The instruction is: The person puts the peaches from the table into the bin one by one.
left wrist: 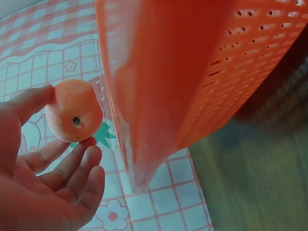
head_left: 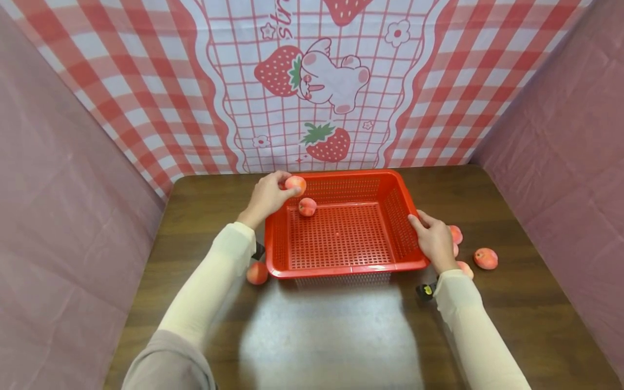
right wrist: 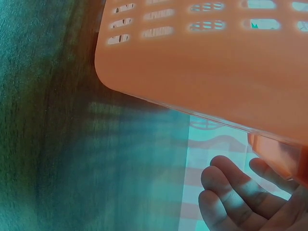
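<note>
My left hand (head_left: 267, 199) pinches a peach (head_left: 296, 186) between thumb and fingertips, above the back left corner of a red plastic basket (head_left: 341, 270). The left wrist view shows the held peach (left wrist: 74, 110) beside the basket's wall (left wrist: 163, 86). Another peach (head_left: 307, 207) lies inside the basket, near its back left corner. At the right side, my right hand (head_left: 435, 242) grips the basket's rim, thumb over the top. Its fingers (right wrist: 231, 192) curl below the rim in the right wrist view. The basket appears raised or tilted off the table.
One peach (head_left: 257, 273) lies on the wooden table (head_left: 195, 244) left of the basket. Several more, including a peach (head_left: 486, 258), lie to the right, some partly hidden by my right hand and sleeve. A red-and-white checked cloth (head_left: 161, 81) hangs behind.
</note>
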`<state>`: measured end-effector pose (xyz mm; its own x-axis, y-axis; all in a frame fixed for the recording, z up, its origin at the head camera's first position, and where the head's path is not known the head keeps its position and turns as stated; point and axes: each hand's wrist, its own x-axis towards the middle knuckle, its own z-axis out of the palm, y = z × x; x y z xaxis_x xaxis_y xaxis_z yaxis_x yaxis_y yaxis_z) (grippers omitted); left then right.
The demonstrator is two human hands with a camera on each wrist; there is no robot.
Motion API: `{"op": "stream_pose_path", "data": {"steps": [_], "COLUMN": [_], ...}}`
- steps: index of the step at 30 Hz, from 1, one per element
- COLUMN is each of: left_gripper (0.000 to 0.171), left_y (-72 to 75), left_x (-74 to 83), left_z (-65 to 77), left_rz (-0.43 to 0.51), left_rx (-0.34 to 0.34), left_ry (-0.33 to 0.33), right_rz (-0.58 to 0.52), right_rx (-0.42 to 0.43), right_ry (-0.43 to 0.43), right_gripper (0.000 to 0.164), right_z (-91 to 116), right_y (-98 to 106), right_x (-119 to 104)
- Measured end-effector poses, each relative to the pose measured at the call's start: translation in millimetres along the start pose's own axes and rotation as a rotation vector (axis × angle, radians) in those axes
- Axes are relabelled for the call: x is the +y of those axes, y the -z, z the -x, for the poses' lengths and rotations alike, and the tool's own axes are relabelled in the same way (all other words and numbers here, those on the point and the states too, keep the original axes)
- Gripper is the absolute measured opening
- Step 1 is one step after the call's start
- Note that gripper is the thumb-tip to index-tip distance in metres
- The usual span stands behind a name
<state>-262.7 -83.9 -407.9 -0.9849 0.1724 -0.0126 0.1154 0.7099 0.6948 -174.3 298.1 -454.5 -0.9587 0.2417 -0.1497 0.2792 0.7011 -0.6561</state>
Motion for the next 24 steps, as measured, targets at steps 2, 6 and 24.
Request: {"op": "stream_pose_path", "data": {"steps": [2, 6, 24], "left_gripper": [0.052, 0.051, 0.051], "left_y": [1.7, 4.3, -6.4], "left_x": [2.1, 7.8, 27.2], "left_z": [-0.7, -1.9, -7.8], "left_rz": [-0.005, -0.007, 0.017], "left_rx": [0.005, 0.020, -0.032], "left_ry": [-0.004, -0.020, -0.007], "right_rz": [-0.001, 0.004, 0.023], "right_rx": [0.001, 0.002, 0.013], "right_ry": [-0.002, 0.000, 0.005], "right_gripper": [0.069, 0.069, 0.070], "right_z": [0.0, -0.1, 1.7], "right_y": [0.8, 1.9, 0.8], "right_x": [-1.5, -2.6, -1.4]}}
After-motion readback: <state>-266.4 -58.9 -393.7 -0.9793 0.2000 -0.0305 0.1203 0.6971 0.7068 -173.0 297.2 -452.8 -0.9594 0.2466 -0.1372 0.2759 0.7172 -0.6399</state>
